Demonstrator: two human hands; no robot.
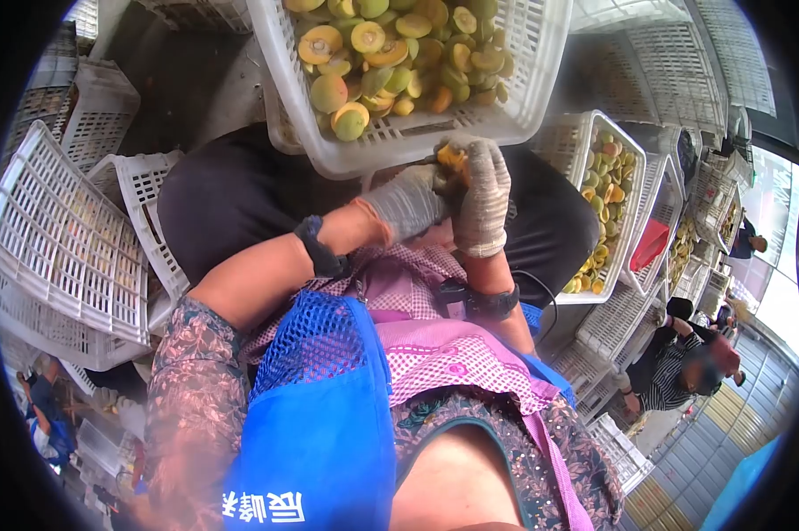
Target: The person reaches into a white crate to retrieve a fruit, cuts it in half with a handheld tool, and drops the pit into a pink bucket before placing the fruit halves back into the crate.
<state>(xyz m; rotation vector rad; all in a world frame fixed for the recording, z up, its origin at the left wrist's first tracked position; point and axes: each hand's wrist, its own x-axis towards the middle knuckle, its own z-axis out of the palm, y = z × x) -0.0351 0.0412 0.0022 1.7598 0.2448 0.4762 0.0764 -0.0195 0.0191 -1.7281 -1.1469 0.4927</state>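
Observation:
Both my hands wear grey-white knit gloves and meet just below the near rim of a white plastic crate (346,164). My right hand (485,199) is closed around an orange-yellow piece of fruit (453,161). Against that piece sits my left hand (410,203), its fingers curled and partly hidden. Something dark shows between the hands, too blurred to name. In the crate lie many cut fruit halves (386,53), green-skinned with orange flesh, and a few rounder pieces with a red blush (328,92).
To the right stands another white crate (625,230) of green and yellow fruit, with a red object (650,245) beyond it. Stacked white crates (81,239) rise at the left. A person in a striped top (674,380) works at the right; another person (41,416) is far left.

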